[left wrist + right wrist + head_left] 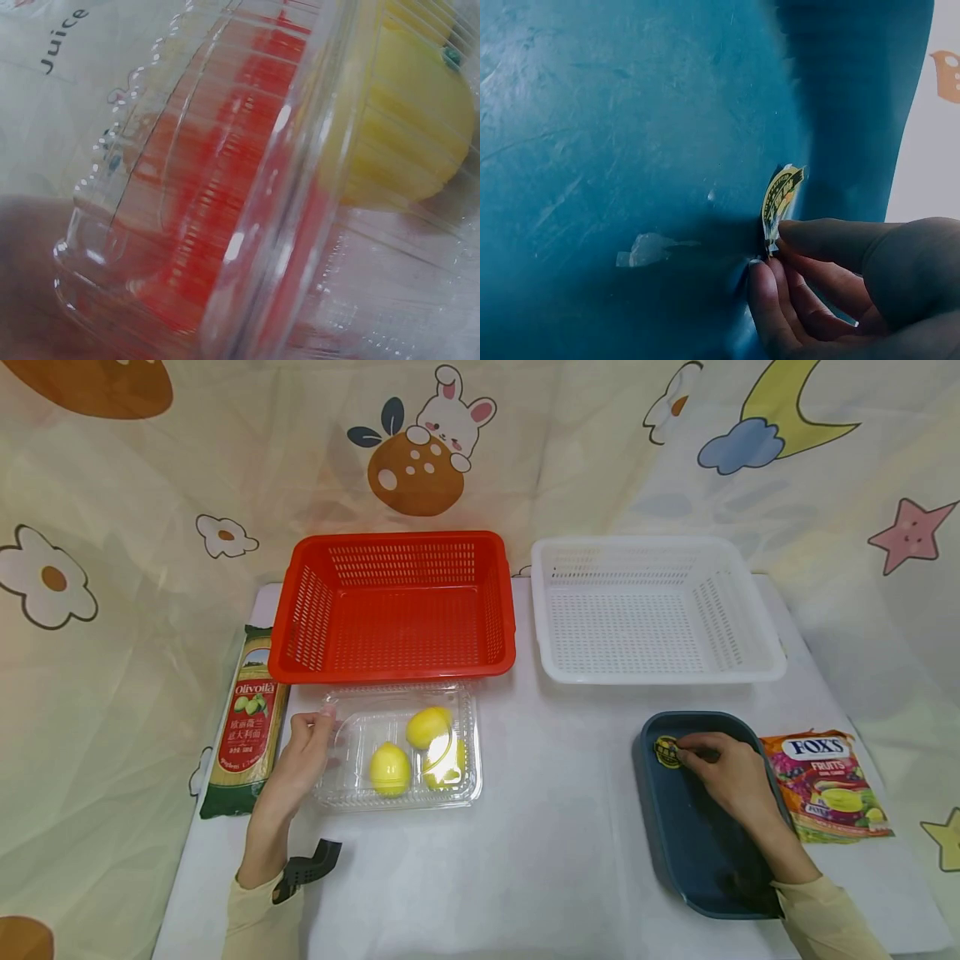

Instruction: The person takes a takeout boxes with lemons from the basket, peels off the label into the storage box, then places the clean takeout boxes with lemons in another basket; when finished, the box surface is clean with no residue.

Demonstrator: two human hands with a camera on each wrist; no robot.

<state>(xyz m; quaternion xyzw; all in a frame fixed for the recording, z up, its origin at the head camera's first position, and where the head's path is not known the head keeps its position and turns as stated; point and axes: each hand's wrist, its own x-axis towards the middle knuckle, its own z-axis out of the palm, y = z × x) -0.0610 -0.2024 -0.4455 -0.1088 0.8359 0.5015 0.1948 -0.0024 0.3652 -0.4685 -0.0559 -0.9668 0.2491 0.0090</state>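
Observation:
A clear plastic clamshell box (348, 777) with three yellow lemons (390, 769) inside sits left of centre. My left hand (296, 760) grips its upper left edge; in the left wrist view the ridged clear wall (255, 247) is close up, with a lemon (405, 120) behind it. On the right, my right hand (723, 777) reaches into a dark blue tray (697, 835). Thumb and fingertips pinch a small round black-and-gold sticker (781, 196), curved and standing up near the tray's wall. A whitish torn scrap (651, 249) lies on the tray floor beside it.
Behind the box stands a red basket (405, 627), with a white basket (630, 627) to its right. A spaghetti pack (243, 727) lies at the left table edge. A FOX'S candy bag (828, 785) lies right of the tray.

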